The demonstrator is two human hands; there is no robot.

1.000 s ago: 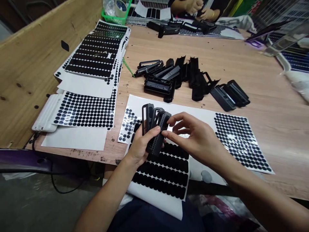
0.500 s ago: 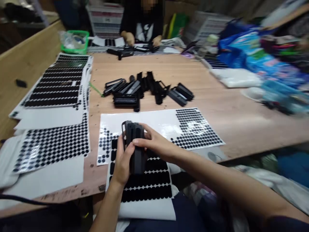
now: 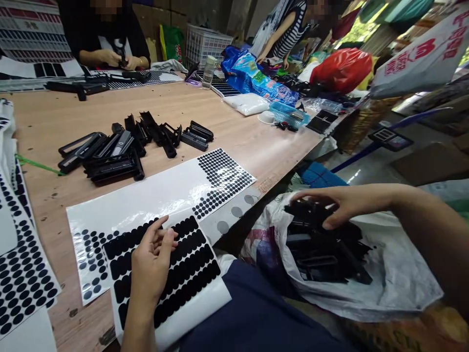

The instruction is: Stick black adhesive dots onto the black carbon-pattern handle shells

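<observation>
My left hand [image 3: 152, 259] hovers over a sheet of black adhesive strips [image 3: 186, 274] with scalloped edges. Its fingers are loosely bent and apart, with nothing visible in them. That sheet overlaps a larger white sheet of round black stickers [image 3: 223, 171]. Off to the right, my right hand [image 3: 340, 203] is at the mouth of a white woven sack [image 3: 392, 288], thumb and fingers spread. Just beneath it, inside the sack, lie many black plastic parts [image 3: 322, 259]; its fingertips partly disappear against them, so contact is unclear.
A pile of black plastic parts [image 3: 124, 146] lies on the wooden table [image 3: 234, 132]. More sticker sheets [image 3: 25, 274] are at the left. Across the table a person [image 3: 110, 49] handles something dark; another person [image 3: 289, 32] stands farther back. A blue basket [image 3: 289, 115] sits near the right edge.
The view has swung right. Both hands held black plastic parts before; now neither visibly does. My right hand has moved over the sack, while my left stays above the strip sheet.
</observation>
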